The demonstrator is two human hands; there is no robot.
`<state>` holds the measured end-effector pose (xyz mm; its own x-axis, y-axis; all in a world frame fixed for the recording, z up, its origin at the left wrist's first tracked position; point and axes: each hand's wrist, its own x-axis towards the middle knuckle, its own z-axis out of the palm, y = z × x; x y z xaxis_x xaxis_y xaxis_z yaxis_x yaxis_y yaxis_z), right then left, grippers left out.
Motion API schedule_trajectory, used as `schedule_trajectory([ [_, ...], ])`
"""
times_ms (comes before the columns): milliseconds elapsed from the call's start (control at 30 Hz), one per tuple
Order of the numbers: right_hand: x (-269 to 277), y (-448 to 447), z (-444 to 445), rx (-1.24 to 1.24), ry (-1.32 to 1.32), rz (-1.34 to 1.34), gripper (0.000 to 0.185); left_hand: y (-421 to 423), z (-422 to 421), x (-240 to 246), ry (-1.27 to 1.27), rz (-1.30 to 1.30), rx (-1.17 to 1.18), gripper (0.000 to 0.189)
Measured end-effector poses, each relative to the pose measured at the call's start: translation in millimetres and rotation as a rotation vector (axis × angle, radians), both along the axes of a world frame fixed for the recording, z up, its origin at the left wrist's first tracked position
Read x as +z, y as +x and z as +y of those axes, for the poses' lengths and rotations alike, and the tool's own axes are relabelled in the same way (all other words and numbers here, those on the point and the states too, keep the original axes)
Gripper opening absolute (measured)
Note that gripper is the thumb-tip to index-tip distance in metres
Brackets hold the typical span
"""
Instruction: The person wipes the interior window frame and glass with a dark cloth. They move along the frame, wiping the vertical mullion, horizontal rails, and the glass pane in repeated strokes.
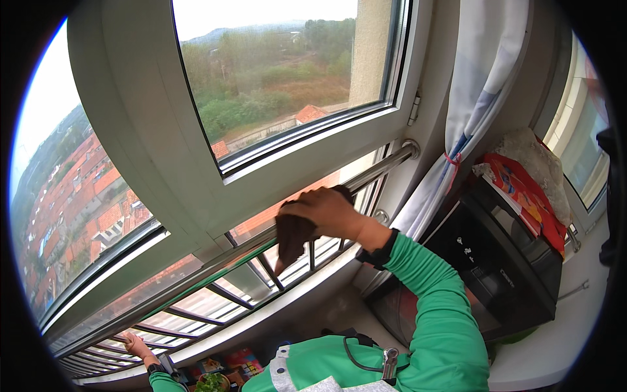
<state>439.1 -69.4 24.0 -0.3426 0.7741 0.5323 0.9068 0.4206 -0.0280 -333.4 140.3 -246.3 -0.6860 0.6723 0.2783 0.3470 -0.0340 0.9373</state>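
A dark brown cloth (293, 234) is bunched in my right hand (329, 211), which presses it around the top tube of a metal window guardrail (374, 172). One corner of the cloth hangs down in front of the upright bars. Far to the lower left, my left hand (137, 345) rests at the guardrail's bars, its fingers seeming to curl around one of them. Behind the rail stands the white window frame (303, 149).
A tied-back curtain (470, 112) hangs right of the window. Beside it, a black appliance (494, 264) carries a red patterned bag (526, 201). A potted plant (211, 383) and colourful packages (242, 361) sit below the guardrail. Rooftops and trees show outside.
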Motion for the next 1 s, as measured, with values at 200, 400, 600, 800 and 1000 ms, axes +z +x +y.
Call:
schedule_trajectory([
  [200,-10.2,152.6,-57.2,-0.388,0.174,0.061,0.077,-7.8,8.9,-10.3,0.064,-0.087,0.032,0.051],
  [400,-38.4,230.2,-75.1,-0.659,0.244,0.11,0.082,-15.4,8.3,-16.0,0.115,-0.21,-0.052,0.032],
  [600,-18.3,183.4,-65.7,-0.426,0.267,0.102,0.067,-14.8,5.7,-18.9,0.136,-0.18,-0.034,0.032],
  [800,-11.7,34.6,-24.6,-0.195,0.217,-0.004,0.075,-3.1,-0.7,-15.4,0.134,-0.151,-0.024,0.037],
  [1000,-5.2,-60.7,-1.2,-0.078,0.169,-0.021,0.079,14.5,-10.3,-5.9,0.087,0.023,0.01,0.021],
])
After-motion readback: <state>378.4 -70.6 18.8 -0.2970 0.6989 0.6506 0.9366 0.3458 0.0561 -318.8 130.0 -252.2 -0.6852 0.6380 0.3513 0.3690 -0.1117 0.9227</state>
